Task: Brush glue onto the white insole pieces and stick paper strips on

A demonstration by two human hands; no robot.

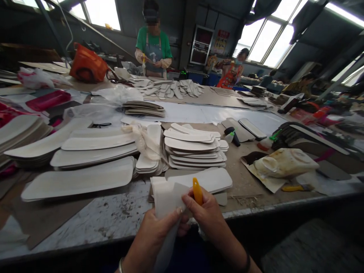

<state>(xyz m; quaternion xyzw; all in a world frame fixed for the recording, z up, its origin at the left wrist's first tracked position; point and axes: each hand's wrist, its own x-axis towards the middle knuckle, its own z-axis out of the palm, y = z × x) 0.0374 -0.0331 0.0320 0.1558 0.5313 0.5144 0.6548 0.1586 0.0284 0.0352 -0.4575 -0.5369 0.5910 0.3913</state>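
Observation:
Just over the table's front edge, my left hand (159,231) grips a thin, pale white sheet (166,195) with its thumb on top. The sheet curves down below the hand toward my lap. My right hand (206,212) is closed around a yellow-handled brush (196,189); the handle points up and the bristle end is mostly hidden under the palm. Thumb and fingers of that same hand also pinch the right edge of the sheet. Directly behind lies a flat stack of white rounded panels (210,180).
More stacked white panels (196,146) and long curved pieces (82,176) cover the left and middle. A stained plastic container (284,163), another yellow brush (297,188) and a green-tipped bottle (265,143) stand right. Across the table, a person in green (153,45) works beside a heap of strips (170,88).

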